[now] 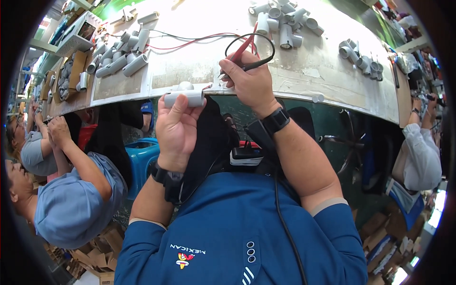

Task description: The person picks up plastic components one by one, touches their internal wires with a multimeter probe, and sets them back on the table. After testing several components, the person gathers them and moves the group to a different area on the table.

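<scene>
My left hand (pixel 176 130) is closed round a grey plastic cylinder (pixel 192 98), held sideways at the near edge of the table. A pale rounded part shows on the cylinder's far side, and a short reddish lead sticks up by its right end. To the right, my right hand (pixel 254 88) grips a pair of test probes, a red probe (pixel 242 48) and a black probe (pixel 259 62), with their tips pointing left. The probes are apart from the cylinder. Red and black cables (pixel 190 43) run from them leftward across the table.
Grey cylinders lie in heaps on the worktable (pixel 199 71): a left pile (pixel 124 53), a far pile (pixel 286 21) and a right pile (pixel 363 61). A cardboard box (pixel 76 71) stands far left. A blue stool (pixel 142 159) and a co-worker (pixel 76 199) are at my left.
</scene>
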`<action>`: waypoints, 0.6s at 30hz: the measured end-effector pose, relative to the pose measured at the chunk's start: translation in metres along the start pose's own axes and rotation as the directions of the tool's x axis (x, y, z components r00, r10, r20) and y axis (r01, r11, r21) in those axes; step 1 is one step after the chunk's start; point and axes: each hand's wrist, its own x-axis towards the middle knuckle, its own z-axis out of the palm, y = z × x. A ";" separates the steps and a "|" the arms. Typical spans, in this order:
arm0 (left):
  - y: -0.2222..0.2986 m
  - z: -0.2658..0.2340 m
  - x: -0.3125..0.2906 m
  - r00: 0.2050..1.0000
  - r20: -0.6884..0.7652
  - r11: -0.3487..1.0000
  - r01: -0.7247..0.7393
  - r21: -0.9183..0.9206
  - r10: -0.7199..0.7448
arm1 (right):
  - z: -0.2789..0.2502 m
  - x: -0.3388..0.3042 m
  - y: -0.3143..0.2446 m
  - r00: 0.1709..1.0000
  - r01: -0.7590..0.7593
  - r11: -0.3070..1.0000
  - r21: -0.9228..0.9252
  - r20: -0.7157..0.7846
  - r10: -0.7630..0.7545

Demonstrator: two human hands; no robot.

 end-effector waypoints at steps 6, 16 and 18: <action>-0.014 -0.014 -0.013 0.967 -0.175 0.980 0.171 -0.097 -0.186 | -0.002 0.001 0.002 0.990 0.069 0.996 -0.050 0.131 -0.062; -0.031 -0.015 -0.024 0.936 -0.215 0.960 0.277 -0.031 -0.277 | 0.000 0.001 0.003 0.985 0.087 0.986 -0.141 0.162 -0.063; -0.033 -0.016 -0.028 0.927 -0.186 0.945 0.327 -0.024 -0.326 | -0.002 0.000 0.001 0.984 0.066 0.991 -0.113 0.175 -0.046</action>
